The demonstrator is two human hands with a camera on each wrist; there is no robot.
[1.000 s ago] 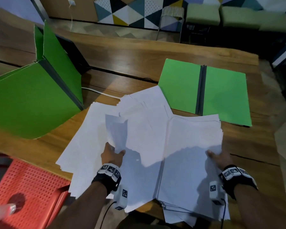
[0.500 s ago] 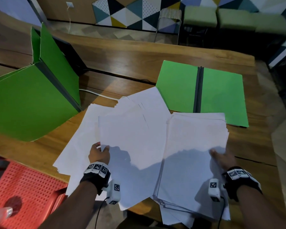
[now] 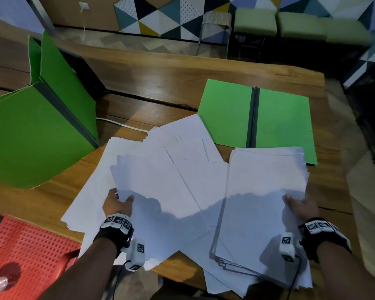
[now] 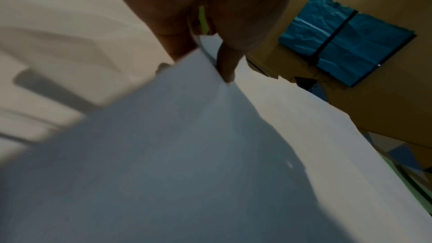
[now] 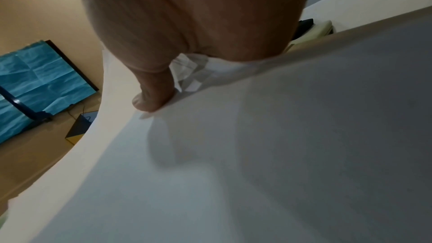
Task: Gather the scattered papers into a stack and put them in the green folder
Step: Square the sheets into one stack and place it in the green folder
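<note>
White papers (image 3: 167,191) lie fanned out over the near part of the wooden table (image 3: 160,76). My left hand (image 3: 117,204) pinches the left edge of a few loose sheets (image 4: 187,136), thumb on top. On the right, my right hand (image 3: 299,205) grips a thicker, roughly squared stack (image 3: 266,195) at its right edge, thumb on top (image 5: 151,99). The stack's near end hangs past the table's front edge. The green folder (image 3: 225,113) lies open and flat just beyond the stack, dark spine down its middle.
A second green folder (image 3: 30,135) stands half open on the left of the table, with a white cable (image 3: 117,124) running behind it. A red perforated plastic seat (image 3: 30,252) sits below the table's left front corner. Stools and a patterned wall lie beyond the table.
My left hand has slid left and slightly toward me, drawing its loose sheets apart from the right-hand stack. The right hand stays on the stack's right edge.
</note>
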